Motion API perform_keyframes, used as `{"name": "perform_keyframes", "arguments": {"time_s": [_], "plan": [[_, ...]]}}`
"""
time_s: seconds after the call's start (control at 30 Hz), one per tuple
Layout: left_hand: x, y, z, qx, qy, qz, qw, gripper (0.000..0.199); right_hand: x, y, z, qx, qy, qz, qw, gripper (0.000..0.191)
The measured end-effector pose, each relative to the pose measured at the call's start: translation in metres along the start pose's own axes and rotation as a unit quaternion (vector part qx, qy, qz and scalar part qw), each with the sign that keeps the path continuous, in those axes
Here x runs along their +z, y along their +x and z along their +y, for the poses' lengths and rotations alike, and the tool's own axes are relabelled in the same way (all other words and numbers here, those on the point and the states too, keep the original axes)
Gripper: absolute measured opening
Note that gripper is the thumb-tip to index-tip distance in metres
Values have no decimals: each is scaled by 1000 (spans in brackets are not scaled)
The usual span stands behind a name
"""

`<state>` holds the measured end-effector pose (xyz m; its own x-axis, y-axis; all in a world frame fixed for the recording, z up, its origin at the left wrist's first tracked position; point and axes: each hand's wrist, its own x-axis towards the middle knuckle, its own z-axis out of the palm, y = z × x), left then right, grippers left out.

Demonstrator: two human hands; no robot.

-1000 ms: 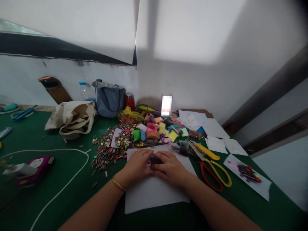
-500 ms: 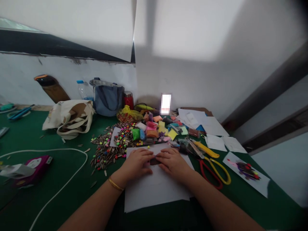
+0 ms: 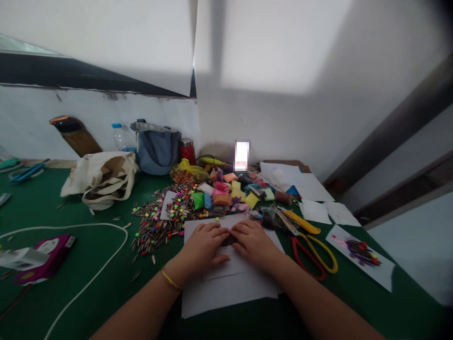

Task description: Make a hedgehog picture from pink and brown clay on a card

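White paper sheets (image 3: 215, 300) lie on the green table in front of me. On them sits a dark brown piece (image 3: 230, 240), perhaps clay, partly covered by my fingers. My left hand (image 3: 205, 245) rests over its left side with the fingers stretched out and the thumb apart. From the other side my right hand (image 3: 253, 241) lies over it, fingers extended, its fingertips close to those of the left. Both hands press on or touch the piece rather than wrap round it. A small yellow-green ball (image 3: 217, 219) lies just beyond my fingers.
Sunflower seeds (image 3: 157, 231) mixed with coloured balls spread at left. Bagged coloured clay (image 3: 222, 193) is heaped behind the paper. Scissors (image 3: 327, 257) and a yellow utility knife (image 3: 302, 222) lie right, beside a decorated card (image 3: 361, 252). A white cable (image 3: 95, 267) curves at left.
The view has shifted slightly. My left fingers have moved a little right, closer to the right hand, covering more of the dark brown piece. A sheet edge now shows below the left hand.
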<state>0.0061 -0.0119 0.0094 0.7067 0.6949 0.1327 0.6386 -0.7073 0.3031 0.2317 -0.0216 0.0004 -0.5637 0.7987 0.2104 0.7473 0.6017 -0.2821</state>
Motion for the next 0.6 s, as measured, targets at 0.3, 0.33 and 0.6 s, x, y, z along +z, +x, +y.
{"name": "perform_keyframes", "arguments": {"time_s": [0.3,0.33,0.6], "plan": [[2,-3,0,13,39,-16,999,66,4,-2,4,-40,-4,32,999,31],[1,-4,0,17,38,-19,999,69,4,-2,4,-45,-7,30,999,31],[1,-6,2,39,13,-10,999,59,-3,-3,2,-56,2,37,998,26]]}}
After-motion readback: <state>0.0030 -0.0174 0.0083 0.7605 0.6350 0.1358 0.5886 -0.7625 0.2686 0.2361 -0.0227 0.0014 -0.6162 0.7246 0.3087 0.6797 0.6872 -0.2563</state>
